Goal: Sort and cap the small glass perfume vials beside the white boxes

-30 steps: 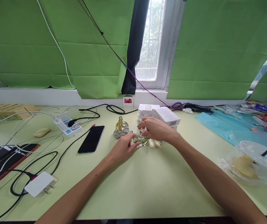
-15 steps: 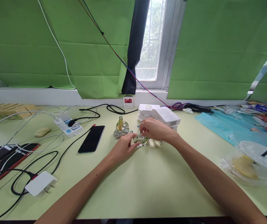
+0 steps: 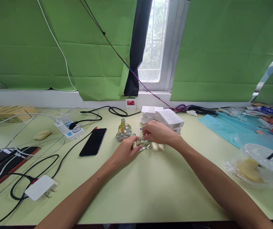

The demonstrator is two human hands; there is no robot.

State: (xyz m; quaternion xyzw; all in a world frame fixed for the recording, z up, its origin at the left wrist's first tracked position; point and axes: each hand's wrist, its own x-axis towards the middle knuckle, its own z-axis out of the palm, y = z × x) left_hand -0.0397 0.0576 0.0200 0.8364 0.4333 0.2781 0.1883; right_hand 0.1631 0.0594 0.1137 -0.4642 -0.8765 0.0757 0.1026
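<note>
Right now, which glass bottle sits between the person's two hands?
The clear bottle between the left hand and right hand; the gold-topped bottles stand together, farther left.

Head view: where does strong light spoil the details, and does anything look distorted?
Head view: the window is washed out by daylight; head view: the nearest glass bottle shows pale reflections; head view: the plastic cup near the right edge seems stretched.

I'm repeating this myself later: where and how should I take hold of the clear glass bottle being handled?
Probably take the glass bottle by its low, rounded body, from the left: that broad part sits on the table, while the right grip crowds its top.
</note>
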